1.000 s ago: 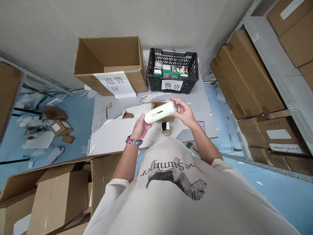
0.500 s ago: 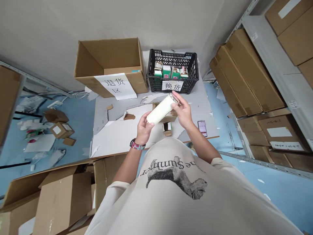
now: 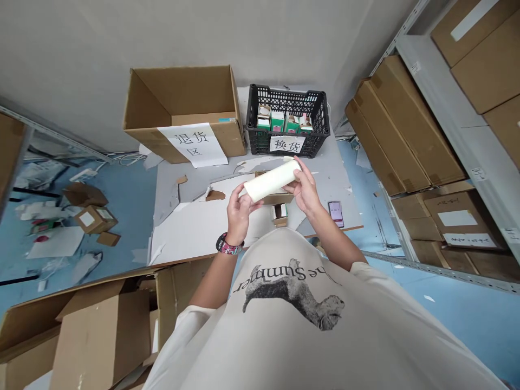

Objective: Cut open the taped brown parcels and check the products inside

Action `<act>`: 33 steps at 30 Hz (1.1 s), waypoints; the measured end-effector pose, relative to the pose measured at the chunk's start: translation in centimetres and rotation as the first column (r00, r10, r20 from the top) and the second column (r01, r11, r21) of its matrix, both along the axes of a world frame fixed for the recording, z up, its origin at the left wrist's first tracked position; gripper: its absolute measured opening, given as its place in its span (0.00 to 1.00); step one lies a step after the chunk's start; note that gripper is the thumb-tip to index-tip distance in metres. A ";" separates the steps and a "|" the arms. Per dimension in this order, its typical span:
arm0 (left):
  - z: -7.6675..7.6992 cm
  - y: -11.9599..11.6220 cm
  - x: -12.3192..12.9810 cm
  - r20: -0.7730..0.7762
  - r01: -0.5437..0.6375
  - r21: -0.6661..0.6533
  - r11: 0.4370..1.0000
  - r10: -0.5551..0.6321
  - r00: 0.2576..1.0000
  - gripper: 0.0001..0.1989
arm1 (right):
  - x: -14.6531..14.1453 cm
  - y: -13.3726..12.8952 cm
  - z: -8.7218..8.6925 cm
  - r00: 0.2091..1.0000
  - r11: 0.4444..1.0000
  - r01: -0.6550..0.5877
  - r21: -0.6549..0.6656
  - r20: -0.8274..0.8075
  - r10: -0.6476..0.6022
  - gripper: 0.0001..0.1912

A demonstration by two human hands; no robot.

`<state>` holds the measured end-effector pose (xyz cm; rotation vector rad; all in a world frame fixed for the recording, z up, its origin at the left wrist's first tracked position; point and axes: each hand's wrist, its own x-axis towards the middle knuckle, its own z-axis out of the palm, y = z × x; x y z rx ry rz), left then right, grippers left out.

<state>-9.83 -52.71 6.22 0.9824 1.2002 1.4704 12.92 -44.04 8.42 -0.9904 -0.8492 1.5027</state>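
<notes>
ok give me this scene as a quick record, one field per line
item: pale bottle, held above the table
left hand: grips the bottle's left end
right hand: grips its right end
left wrist: patterned band
table back, left: open cardboard box with paper sign
table back, right: black crate holding green-and-white boxes
table, right side: phone, screen lit

Looks forward and steeply down from head height, close over the shirt [image 3: 284,357], across the counter [image 3: 195,233] from near edge toward far edge and wall [image 3: 260,32].
</notes>
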 end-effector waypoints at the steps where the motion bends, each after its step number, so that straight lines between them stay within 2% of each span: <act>1: -0.1 0.0 -0.2 0.040 0.037 -0.056 0.998 -0.035 0.999 0.36 | 0.0 -0.3 0.4 1.000 1.000 -0.012 0.023 0.004 0.012 0.40; 4: 0.0 -0.1 -0.6 0.071 0.086 -0.113 0.990 -0.079 0.994 0.34 | 0.0 -1.2 1.5 0.999 0.998 -0.043 0.052 -0.003 0.043 0.43; 6: 0.7 -0.4 -0.6 -0.014 0.041 -0.040 0.998 -0.042 0.999 0.33 | -0.1 -1.6 1.9 0.998 0.998 -0.055 0.039 -0.035 0.056 0.41; 8: 1.8 -0.9 -0.5 -0.172 -0.015 0.081 0.997 0.029 0.985 0.33 | -0.4 -1.8 1.8 0.995 0.998 -0.061 0.013 -0.083 0.062 0.38; 12: 4.0 -2.0 0.3 -0.496 -0.061 0.265 0.962 0.190 0.847 0.34 | -1.2 -2.0 0.5 0.983 0.995 -0.073 -0.074 -0.176 0.059 0.34; 14: 4.6 -2.3 0.7 -0.577 -0.062 0.303 0.951 0.235 0.782 0.35 | -1.5 -2.1 -0.1 0.978 0.989 -0.091 -0.119 -0.199 0.066 0.32; 16: 4.6 -2.5 0.8 -0.591 -0.054 0.320 0.946 0.244 0.769 0.35 | -1.7 -2.2 -0.3 0.978 0.985 -0.102 -0.137 -0.192 0.075 0.33; 19: 3.5 -2.5 0.6 -0.533 -0.006 0.332 0.943 0.193 0.824 0.37 | -1.3 -2.1 0.3 0.991 0.994 -0.065 -0.088 -0.125 0.054 0.37; 23: 0.4 -2.7 0.2 -0.513 0.100 0.319 0.943 0.082 0.855 0.35 | -0.1 -2.2 2.3 1.000 0.997 -0.027 0.066 -0.008 0.028 0.45; 27: -2.2 -3.2 0.8 -0.449 0.112 0.296 0.949 0.034 0.893 0.31 | 0.7 -3.0 3.8 0.992 0.984 -0.051 0.171 0.126 0.029 0.55; 30: -2.8 -3.3 1.3 -0.393 0.168 0.259 0.951 -0.055 0.918 0.34 | 0.8 -3.7 4.1 0.987 0.971 -0.062 0.230 0.157 0.026 0.60; 33: -2.7 -2.9 1.3 -0.401 0.267 0.199 0.943 -0.171 0.900 0.40 | 0.7 -4.3 4.1 0.980 0.959 -0.104 0.263 0.193 0.053 0.59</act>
